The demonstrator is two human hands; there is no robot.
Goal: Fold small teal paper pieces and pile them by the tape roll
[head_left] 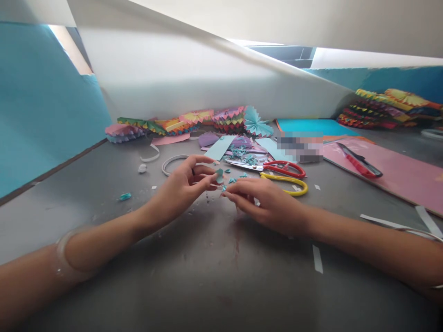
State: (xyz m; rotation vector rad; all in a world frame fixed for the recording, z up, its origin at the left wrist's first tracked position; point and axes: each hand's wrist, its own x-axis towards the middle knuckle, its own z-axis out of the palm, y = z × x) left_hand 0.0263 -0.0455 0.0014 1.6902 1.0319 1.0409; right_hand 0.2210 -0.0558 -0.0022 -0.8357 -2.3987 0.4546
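My left hand (180, 191) and my right hand (263, 203) meet above a grey work surface (114, 221). The left fingers hold a thin pale strip with a small teal paper piece (219, 175) at its tip. My right fingertips pinch the strip's end near tiny teal paper scraps (232, 180). What the right hand grips is mostly hidden. Behind that hand lie red-handled scissors (284, 169) and a yellow handle loop (289, 185). A curled white paper strip (171, 163) lies just beyond my left fingers.
Folded multicoloured paper fans (180, 122) line the back wall, with more piled at the right (377, 110). A red craft knife (360, 160) rests on a pink board (387, 170). Teal sheets, paper offcuts and a blurred patch (300, 146) lie behind the scissors.
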